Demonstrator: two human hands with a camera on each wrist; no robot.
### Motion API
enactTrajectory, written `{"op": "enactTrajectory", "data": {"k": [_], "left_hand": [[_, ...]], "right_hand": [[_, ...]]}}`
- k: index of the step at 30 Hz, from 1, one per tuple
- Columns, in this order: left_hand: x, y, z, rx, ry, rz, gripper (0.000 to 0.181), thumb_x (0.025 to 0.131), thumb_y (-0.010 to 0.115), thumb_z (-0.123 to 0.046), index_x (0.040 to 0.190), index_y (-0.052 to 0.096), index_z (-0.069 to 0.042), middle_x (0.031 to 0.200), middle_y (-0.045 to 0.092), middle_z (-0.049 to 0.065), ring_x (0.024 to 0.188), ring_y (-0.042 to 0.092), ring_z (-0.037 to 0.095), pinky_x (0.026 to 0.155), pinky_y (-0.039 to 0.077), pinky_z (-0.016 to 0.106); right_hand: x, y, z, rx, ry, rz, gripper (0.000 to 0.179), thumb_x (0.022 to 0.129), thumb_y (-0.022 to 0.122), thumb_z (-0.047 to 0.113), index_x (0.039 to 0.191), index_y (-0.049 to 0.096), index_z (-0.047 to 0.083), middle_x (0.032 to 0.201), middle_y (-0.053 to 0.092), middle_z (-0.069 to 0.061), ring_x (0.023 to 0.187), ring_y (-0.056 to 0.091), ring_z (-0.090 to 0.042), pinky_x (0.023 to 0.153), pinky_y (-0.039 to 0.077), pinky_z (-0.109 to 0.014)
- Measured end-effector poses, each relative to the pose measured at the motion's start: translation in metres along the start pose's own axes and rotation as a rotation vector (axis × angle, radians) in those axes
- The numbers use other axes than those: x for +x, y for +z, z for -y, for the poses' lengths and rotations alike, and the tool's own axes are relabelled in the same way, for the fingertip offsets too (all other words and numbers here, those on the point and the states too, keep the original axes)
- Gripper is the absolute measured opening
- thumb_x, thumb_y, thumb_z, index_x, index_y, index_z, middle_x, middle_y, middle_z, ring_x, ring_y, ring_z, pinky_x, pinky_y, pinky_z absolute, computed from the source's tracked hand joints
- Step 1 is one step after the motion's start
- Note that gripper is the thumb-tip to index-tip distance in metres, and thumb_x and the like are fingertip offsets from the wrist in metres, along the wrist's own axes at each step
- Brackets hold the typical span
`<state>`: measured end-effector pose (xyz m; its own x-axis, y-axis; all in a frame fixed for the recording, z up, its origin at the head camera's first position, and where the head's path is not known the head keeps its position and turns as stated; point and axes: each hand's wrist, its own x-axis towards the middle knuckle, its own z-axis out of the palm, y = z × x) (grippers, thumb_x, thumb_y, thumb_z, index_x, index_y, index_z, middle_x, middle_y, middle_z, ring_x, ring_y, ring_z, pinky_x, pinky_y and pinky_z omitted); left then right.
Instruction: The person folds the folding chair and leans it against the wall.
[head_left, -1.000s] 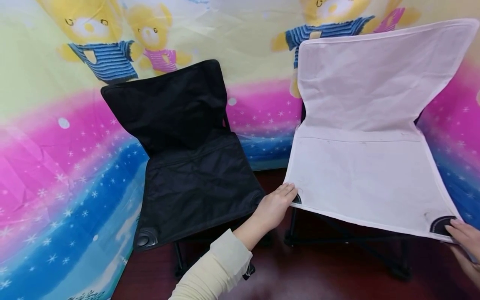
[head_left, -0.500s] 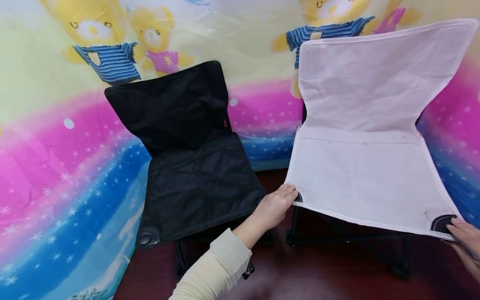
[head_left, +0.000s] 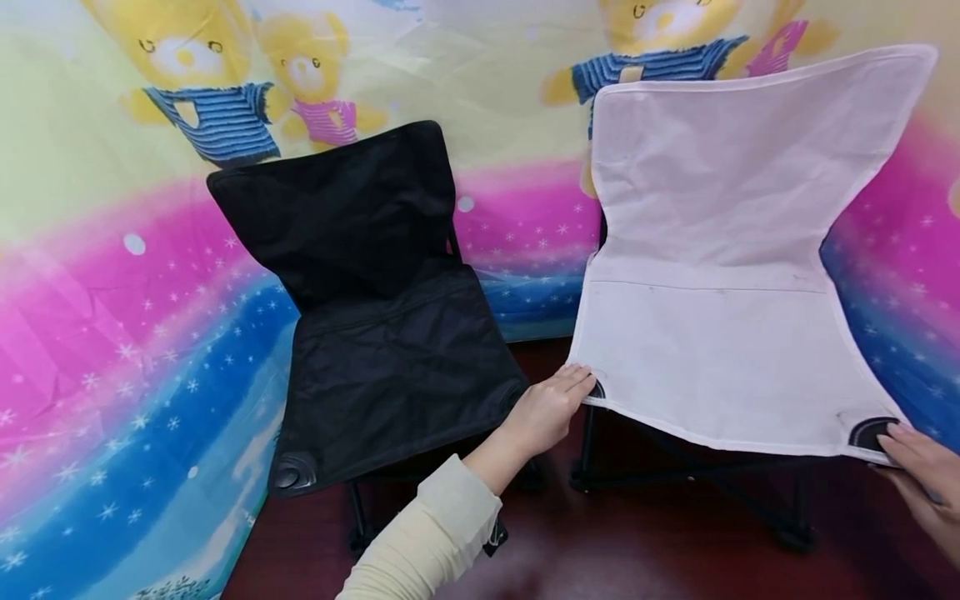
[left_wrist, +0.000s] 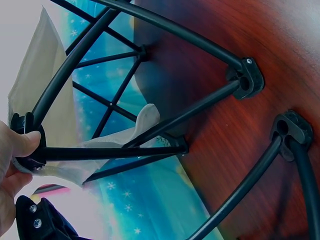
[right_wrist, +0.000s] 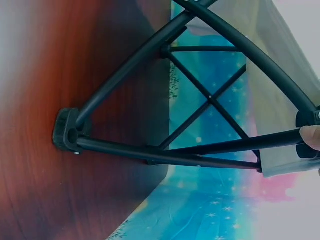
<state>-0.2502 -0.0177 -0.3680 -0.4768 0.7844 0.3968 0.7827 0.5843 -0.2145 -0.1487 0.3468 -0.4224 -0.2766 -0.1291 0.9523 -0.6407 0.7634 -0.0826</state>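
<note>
Fingers (head_left: 576, 382) of the left hand (head_left: 542, 417) and right hand (head_left: 924, 473) clamp the white chair (head_left: 712, 350), right of frame, its left corner (head_left: 597, 389) partly hidden; the frame crops the right hand.

We see matt woven cloth, lightly wrinkled, on the white chair (head_left: 731, 258) and also on the black chair (head_left: 382, 308). The tubes (left_wrist: 175, 32) look like smooth metal, the feet (left_wrist: 252, 75) like hard plastic. The floor (left_wrist: 240, 135) seems glossy wood, the backdrop (head_left: 510, 183) creased, smooth cloth.
</note>
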Motion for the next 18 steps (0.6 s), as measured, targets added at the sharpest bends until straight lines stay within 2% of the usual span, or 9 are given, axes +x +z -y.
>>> {"op": "enactTrajectory", "data": {"k": [1,3,4,6,8,10,13,18], "left_hand": [[0.000,0.000,0.000,-0.004,-0.002,-0.006,0.038,0.080,0.057,-0.002,0.118,0.052,-0.004,0.120,0.050,0.007,0.114,0.042,0.013,0.097,0.025,0.019],[0.000,0.000,0.000,-0.017,-0.006,-0.024,0.039,0.079,0.058,-0.001,0.118,0.053,-0.004,0.119,0.051,0.007,0.113,0.043,0.013,0.096,0.025,0.019],[0.000,0.000,0.000,-0.018,-0.007,-0.032,0.039,0.079,0.059,-0.001,0.117,0.054,-0.005,0.119,0.052,0.006,0.113,0.044,0.012,0.096,0.026,0.019],[0.000,0.001,0.001,-0.030,-0.010,-0.045,0.039,0.078,0.060,-0.001,0.117,0.055,-0.005,0.118,0.052,0.005,0.112,0.044,0.012,0.096,0.026,0.019],[0.000,0.001,0.001,-0.046,-0.012,-0.058,0.038,0.078,0.060,-0.001,0.116,0.055,-0.006,0.117,0.053,0.005,0.112,0.044,0.012,0.096,0.026,0.019],[0.000,0.001,0.002,-0.055,-0.013,-0.068,0.038,0.078,0.060,-0.001,0.116,0.056,-0.006,0.117,0.053,0.005,0.112,0.045,0.012,0.096,0.026,0.019],[0.000,0.001,0.002,-0.079,-0.011,-0.090,0.037,0.079,0.059,0.000,0.115,0.056,-0.006,0.117,0.053,0.005,0.112,0.045,0.013,0.096,0.025,0.020],[0.000,0.003,0.003,-0.106,-0.012,-0.121,0.036,0.079,0.058,0.002,0.114,0.056,-0.005,0.116,0.054,0.006,0.111,0.045,0.014,0.097,0.025,0.020]], "right_hand": [[-0.007,-0.001,-0.009,-0.016,-0.003,0.017,0.041,0.088,0.043,0.035,0.114,0.057,0.007,0.119,0.047,0.006,0.112,0.040,-0.002,0.095,0.029,-0.018],[-0.018,-0.003,-0.021,-0.021,0.034,0.066,0.054,0.087,0.042,0.041,0.110,0.056,-0.006,0.118,0.049,-0.007,0.113,0.038,-0.002,0.096,0.028,-0.022],[-0.025,-0.004,-0.029,-0.046,0.033,0.091,0.055,0.088,0.041,0.041,0.110,0.055,-0.008,0.120,0.048,-0.008,0.114,0.037,-0.003,0.097,0.028,-0.023],[-0.027,-0.005,-0.032,-0.065,0.061,0.122,0.060,0.087,0.039,0.044,0.110,0.054,-0.009,0.121,0.046,-0.007,0.115,0.035,-0.001,0.097,0.027,-0.022],[-0.019,-0.004,-0.024,-0.051,0.072,0.131,0.055,0.088,0.038,0.045,0.117,0.052,0.000,0.123,0.043,0.002,0.115,0.034,0.001,0.098,0.026,-0.022],[-0.007,-0.002,-0.013,-0.060,0.052,0.120,0.044,0.090,0.037,0.041,0.122,0.048,0.014,0.123,0.037,0.017,0.114,0.034,0.003,0.097,0.025,-0.018],[0.012,0.001,0.005,-0.033,0.037,0.089,0.032,0.089,0.038,0.040,0.120,0.041,0.032,0.122,0.036,0.023,0.113,0.034,0.006,0.096,0.024,-0.014],[0.025,0.005,0.014,0.018,0.023,0.039,0.028,0.088,0.041,0.037,0.116,0.043,0.034,0.119,0.040,0.022,0.111,0.037,0.006,0.094,0.027,-0.013]]}}
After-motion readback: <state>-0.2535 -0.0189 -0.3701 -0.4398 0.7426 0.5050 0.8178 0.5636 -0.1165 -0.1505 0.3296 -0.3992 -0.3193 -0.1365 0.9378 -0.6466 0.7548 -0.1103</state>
